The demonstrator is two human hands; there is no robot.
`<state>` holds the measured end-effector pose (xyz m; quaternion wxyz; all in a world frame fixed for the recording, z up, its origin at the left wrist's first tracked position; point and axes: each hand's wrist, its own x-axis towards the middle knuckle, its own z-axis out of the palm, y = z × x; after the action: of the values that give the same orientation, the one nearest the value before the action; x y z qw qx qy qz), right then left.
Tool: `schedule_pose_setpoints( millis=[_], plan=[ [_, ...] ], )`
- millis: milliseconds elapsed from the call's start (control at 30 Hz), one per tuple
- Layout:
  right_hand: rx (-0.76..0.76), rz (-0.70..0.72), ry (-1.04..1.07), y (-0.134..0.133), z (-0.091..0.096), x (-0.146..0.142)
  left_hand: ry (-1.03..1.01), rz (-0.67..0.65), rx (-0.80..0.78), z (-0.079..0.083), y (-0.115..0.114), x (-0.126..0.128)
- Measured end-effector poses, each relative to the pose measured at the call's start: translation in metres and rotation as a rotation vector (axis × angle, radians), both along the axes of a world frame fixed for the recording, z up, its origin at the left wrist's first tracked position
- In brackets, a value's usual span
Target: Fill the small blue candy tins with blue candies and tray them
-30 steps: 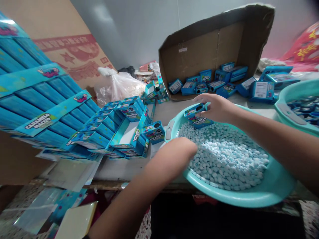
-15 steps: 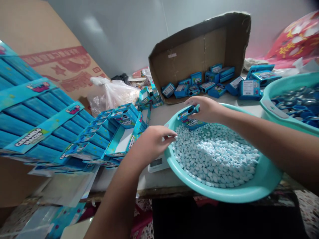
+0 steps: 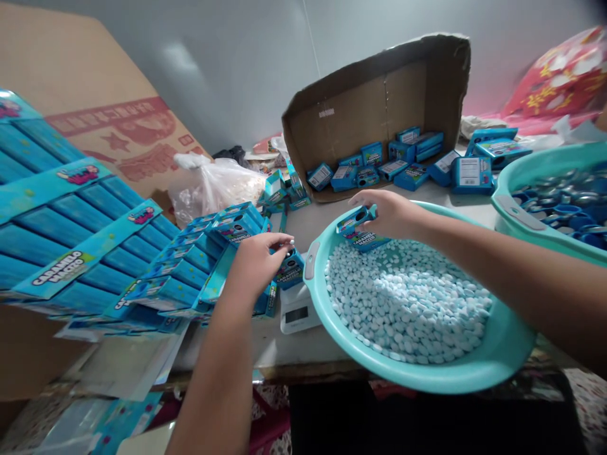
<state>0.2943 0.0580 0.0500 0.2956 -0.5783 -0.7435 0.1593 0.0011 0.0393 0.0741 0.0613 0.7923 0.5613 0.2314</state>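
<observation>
A teal basin [image 3: 474, 373] full of pale blue candies [image 3: 408, 303] sits at the table's front edge. My right hand [image 3: 386, 213] rests over its far rim, closed on small blue candy boxes [image 3: 360, 230]. My left hand [image 3: 256, 262] hovers left of the basin, pinching a pale candy [image 3: 291, 242] between its fingertips. Just below it, a small blue box [image 3: 290, 268] stands on a white scale [image 3: 296, 309].
Blue display cartons [image 3: 71, 221] pile up on the left, with more small boxes [image 3: 227, 227] beside them. An open cardboard box [image 3: 374, 120] with blue boxes lies behind. A second teal basin [image 3: 535, 183] is at right. A plastic bag [image 3: 213, 183] sits at the back.
My left hand left the candy pile in the basin and moved left, pinching a candy above the box on the scale. My right hand stayed on the boxes.
</observation>
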Motion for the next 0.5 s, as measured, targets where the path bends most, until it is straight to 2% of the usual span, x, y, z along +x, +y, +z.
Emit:
schedule_pose_setpoints(
  millis=[267, 500],
  plan=[
    [0.002, 0.012, -0.020, -0.001, 0.002, 0.000, 0.086, -0.049, 0.013, 0.000, -0.009, -0.010],
    [0.011, 0.006, -0.012, -0.002, 0.002, 0.000, 0.087, -0.079, -0.030, 0.006, -0.007, -0.008]
  ],
)
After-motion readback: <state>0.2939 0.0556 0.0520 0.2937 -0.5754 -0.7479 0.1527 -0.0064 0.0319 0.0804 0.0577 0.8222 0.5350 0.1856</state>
